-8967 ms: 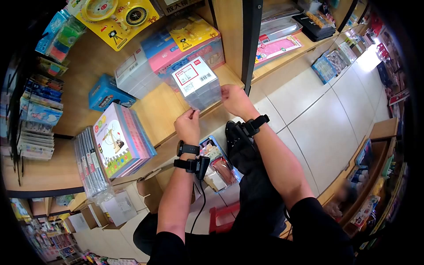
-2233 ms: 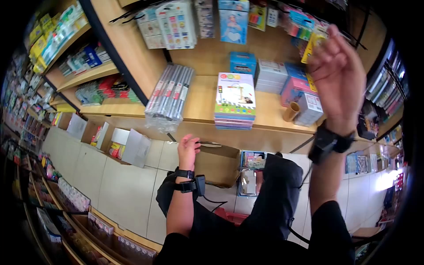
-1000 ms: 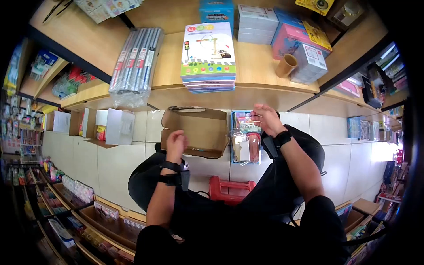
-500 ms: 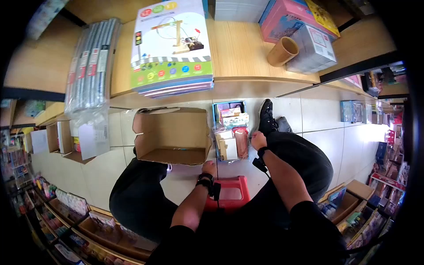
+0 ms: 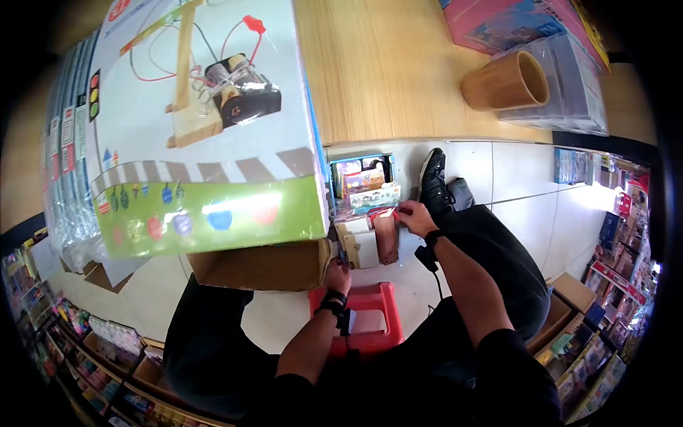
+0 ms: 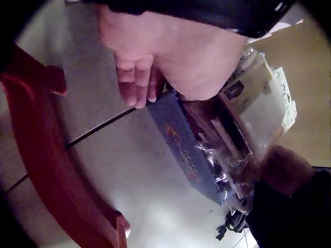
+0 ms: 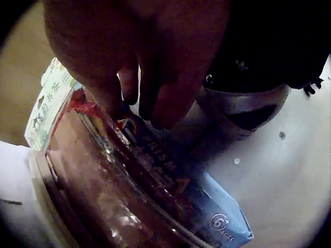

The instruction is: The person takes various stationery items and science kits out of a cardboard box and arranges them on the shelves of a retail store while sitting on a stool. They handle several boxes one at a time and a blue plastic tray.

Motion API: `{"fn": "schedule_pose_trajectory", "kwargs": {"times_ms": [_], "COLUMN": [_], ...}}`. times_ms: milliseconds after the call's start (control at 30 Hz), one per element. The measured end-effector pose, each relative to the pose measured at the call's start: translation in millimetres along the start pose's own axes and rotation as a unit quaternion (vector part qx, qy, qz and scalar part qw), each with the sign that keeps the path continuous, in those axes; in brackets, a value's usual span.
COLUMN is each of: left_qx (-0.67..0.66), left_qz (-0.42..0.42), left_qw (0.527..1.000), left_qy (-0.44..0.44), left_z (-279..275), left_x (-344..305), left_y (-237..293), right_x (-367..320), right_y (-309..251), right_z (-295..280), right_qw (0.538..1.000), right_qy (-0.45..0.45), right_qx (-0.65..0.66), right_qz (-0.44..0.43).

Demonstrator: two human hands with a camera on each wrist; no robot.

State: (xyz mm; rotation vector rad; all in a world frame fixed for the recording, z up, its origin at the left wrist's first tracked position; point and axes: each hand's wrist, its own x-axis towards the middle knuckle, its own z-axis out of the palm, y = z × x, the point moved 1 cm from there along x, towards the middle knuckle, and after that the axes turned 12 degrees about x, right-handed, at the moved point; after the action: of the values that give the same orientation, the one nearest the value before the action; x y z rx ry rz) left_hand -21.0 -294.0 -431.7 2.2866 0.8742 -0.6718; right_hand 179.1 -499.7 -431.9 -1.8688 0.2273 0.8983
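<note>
On the tiled floor sits an open blue cardboard box point(image 6: 183, 150), lettered PRISM on its right side in the right wrist view. Packaged goods fill it: a brown item in clear film point(image 5: 386, 238), a whitish flat box point(image 5: 361, 249) and a printed card pack point(image 5: 377, 196). My left hand point(image 5: 338, 276) holds the box's near left corner, fingers outside the wall in the left wrist view; the thumb is hidden. At the right edge, my right hand point(image 5: 418, 219) pinches the box wall, its fingertips bent against the lettered side point(image 7: 170, 165).
An open brown carton point(image 5: 263, 267) lies left, partly under a stack of illustrated kits point(image 5: 206, 164) overhanging the shelf point(image 5: 388, 71). On the shelf, a bamboo cup point(image 5: 498, 84) stands by clear plastic packs point(image 5: 569, 99). A red stool point(image 5: 391, 313) is between my knees; a shoe point(image 5: 432, 181) is right.
Both hands have left the shelf area and come down to the blue box's sides. A bamboo cup has appeared beside the clear packs. The head view has moved closer to the shelf.
</note>
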Motion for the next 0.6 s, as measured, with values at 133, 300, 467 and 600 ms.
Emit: {"fn": "schedule_pose_trajectory", "kwargs": {"times_ms": [133, 300, 467, 600], "left_qx": [0.051, 0.121, 0.095, 0.102], "left_qz": [0.0, 0.044, 0.058, 0.06], "left_qw": [0.998, 0.991, 0.993, 0.992], "left_qy": [-0.04, -0.043, -0.033, -0.04], "left_z": [2, 15, 20, 12], "left_x": [7, 10, 11, 6], "left_y": [1, -4, -10, -1], "right_x": [4, -1, -1, 1], "right_y": [-2, -10, -28, -36], "right_z": [-4, 1, 5, 10], "right_qw": [1.0, 0.998, 0.981, 0.971], "right_qy": [-0.016, 0.023, 0.013, 0.042], "right_qx": [-0.022, -0.052, -0.184, -0.224], "right_qz": [0.014, -0.018, -0.063, -0.072]}}
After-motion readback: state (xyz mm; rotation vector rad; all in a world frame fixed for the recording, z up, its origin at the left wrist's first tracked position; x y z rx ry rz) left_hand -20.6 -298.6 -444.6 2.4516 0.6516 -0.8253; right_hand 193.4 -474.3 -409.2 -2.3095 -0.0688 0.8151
